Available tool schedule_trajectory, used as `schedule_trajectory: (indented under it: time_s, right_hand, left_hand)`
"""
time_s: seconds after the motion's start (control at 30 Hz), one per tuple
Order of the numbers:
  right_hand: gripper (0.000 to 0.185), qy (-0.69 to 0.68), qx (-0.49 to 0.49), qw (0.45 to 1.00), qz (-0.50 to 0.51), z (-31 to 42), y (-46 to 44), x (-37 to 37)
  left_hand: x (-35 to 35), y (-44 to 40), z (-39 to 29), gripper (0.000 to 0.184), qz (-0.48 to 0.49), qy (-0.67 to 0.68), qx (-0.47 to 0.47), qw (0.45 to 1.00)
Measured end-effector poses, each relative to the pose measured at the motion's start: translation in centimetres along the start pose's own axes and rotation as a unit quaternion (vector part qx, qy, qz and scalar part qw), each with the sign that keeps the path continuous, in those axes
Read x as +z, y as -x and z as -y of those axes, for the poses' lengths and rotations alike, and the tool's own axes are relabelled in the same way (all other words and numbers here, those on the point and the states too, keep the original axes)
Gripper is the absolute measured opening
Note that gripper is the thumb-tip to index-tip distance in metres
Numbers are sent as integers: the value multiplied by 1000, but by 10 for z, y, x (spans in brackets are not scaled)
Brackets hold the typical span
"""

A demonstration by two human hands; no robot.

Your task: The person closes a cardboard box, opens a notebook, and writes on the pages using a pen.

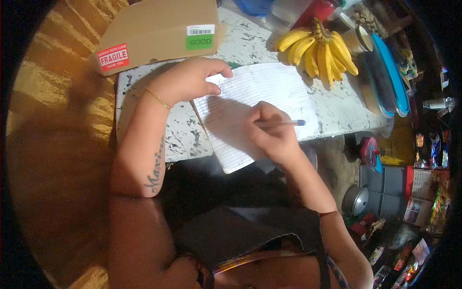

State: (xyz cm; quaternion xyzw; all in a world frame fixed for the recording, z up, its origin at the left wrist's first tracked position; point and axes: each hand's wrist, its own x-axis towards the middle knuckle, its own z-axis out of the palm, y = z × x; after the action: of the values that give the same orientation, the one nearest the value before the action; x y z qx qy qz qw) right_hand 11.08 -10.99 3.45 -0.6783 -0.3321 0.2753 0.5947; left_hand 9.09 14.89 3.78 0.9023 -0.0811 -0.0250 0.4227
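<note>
A lined notebook (284, 89) lies open on the white, dark-flecked table (185, 139), with handwriting on its left page. My left hand (199, 79) rests at the notebook's upper left edge, its thumb and fingers apart and nothing between them. Over the notebook's middle, my right hand (272, 130) is closed round a pen (288, 123) with a dark blue end pointing right. The pen's writing tip is hidden by the fingers. A shadow falls across the left page beside my right hand.
A cardboard box (159, 31) with a red FRAGILE label stands at the back left. Bananas (320, 53) lie at the notebook's upper right. Blue-lidded containers (387, 72) and stacked cups (358, 41) stand at the right. A metal pot (356, 200) is lower right.
</note>
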Motion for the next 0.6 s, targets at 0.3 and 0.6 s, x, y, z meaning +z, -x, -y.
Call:
schedule_trajectory:
  time_s: [0.3,0.6]
  right_hand:
    - [7,51,-155,987,0,-40,-15,21]
    - [19,177,-183,962,-94,-28,-6,25]
  left_hand:
    - [0,1,11,42,1,-1,41,999]
    - [3,-3,4,50,24,35,-69,997]
